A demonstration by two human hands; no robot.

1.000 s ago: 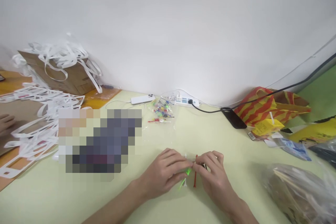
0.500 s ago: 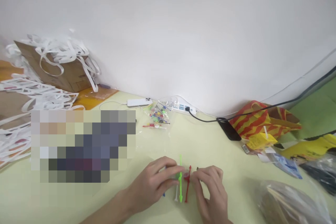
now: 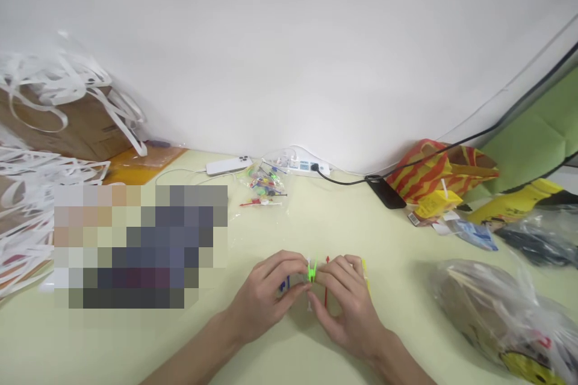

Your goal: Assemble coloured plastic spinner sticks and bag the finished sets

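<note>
A bright green plastic piece (image 3: 312, 272) is held just above a pale green counter (image 3: 253, 349), gripped in the fingers of the left hand (image 3: 277, 286). It is met from the other side by the bent fingers of the right hand (image 3: 347, 301); whether they are closed on it cannot be told. A blue piece (image 3: 284, 283) is partly covered by the left hand, and a red arrow-tipped stick (image 3: 326, 295) is partly covered by the right.

Near the wall, more coloured plastic pieces (image 3: 266, 183) are contained in a clear plastic bag (image 3: 288, 194), flanked by a white phone (image 3: 228, 165) and a power strip (image 3: 325, 169), into which a black plug (image 3: 315, 167) is fitted. A cardboard box (image 3: 85, 126) at far left is topped with looping white strips (image 3: 49, 81).

At right, a yellow drink carton (image 3: 438, 203), fitted with a straw (image 3: 445, 186), is seen before a red-and-yellow striped bag (image 3: 415, 168), near a black phone (image 3: 388, 194). The near right is taken up by a bulging clear bag (image 3: 487, 301), its contents indistinct. Part of the counter's left side is hidden by pixelation.
</note>
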